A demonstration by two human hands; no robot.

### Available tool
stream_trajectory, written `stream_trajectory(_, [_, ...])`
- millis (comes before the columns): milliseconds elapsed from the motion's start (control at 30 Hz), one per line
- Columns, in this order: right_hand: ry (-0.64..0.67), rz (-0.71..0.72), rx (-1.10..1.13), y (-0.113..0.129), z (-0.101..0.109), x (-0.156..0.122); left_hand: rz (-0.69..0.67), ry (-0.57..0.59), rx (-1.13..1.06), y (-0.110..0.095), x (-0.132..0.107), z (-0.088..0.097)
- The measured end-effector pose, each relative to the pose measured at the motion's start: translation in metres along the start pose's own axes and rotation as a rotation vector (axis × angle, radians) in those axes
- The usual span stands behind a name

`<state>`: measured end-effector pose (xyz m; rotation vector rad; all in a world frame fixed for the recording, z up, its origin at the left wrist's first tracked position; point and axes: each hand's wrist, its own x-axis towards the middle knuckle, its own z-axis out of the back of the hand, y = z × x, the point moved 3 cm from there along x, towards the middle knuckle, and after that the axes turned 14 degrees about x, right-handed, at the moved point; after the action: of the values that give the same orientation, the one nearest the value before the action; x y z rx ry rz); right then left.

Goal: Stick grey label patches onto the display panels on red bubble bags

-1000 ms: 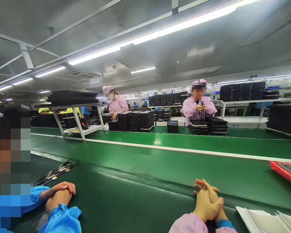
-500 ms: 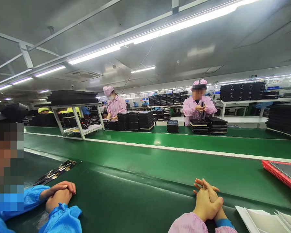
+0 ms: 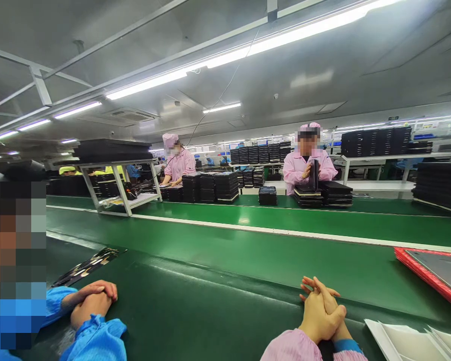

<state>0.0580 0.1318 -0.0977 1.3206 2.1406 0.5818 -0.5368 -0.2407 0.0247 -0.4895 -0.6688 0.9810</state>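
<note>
At the lower right of the head view my two hands are clasped together over the green work surface [image 3: 195,311]. My left hand [image 3: 315,320], coming out of a pink sleeve, is closed around my right hand. My right hand [image 3: 327,300], with a blue cuff at its wrist, has its fingers stretched out and spread toward the upper left. No object shows in either hand. Just right of them lie white folded trays or sheets [image 3: 402,341], cut off by the frame's bottom edge.
A co-worker's clasped hands [image 3: 93,301] in blue sleeves rest at the left, near black strips [image 3: 86,265]. A flat dark panel with red edging [image 3: 428,278] lies on the green belt [image 3: 248,245]. Two pink-clad co-workers stand across it behind black stacks [image 3: 227,186].
The red-edged panel has shifted left along the belt. A co-worker opposite now holds a black flat item more upright. The person at the left leans slightly inward. My hands stay still.
</note>
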Motion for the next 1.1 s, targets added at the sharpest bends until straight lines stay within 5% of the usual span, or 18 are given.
stream_trajectory(1100, [0.014,0.003,-0.010,-0.0030,0.0036,0.0035,-0.054,0.008,-0.023,-0.0049,0.0025,0.0004])
